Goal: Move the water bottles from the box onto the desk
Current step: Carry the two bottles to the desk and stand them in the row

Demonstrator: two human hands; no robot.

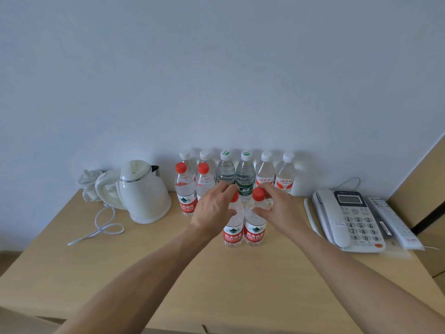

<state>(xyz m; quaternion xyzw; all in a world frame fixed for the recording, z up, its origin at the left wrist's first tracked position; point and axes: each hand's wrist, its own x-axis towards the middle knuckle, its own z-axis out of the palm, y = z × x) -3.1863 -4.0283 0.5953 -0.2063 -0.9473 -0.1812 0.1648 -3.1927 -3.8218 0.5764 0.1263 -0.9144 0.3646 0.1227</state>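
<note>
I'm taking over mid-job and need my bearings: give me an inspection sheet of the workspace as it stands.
Surface: wooden desk against a pale wall.
Job's things: two red-capped bottles in front, the left bottle and right bottle, upright and side by side; two more red-capped bottles stand farther back, with a row of white-capped and green-marked bottles along the wall.
Clutter: white kettle, desk phone, remote control.
Hands: left hand grips the left bottle's top; right hand grips the right bottle's neck.
Cables: white kettle cord looped on the desk.
Surroundings: cardboard edge at the bottom of the view.
</note>
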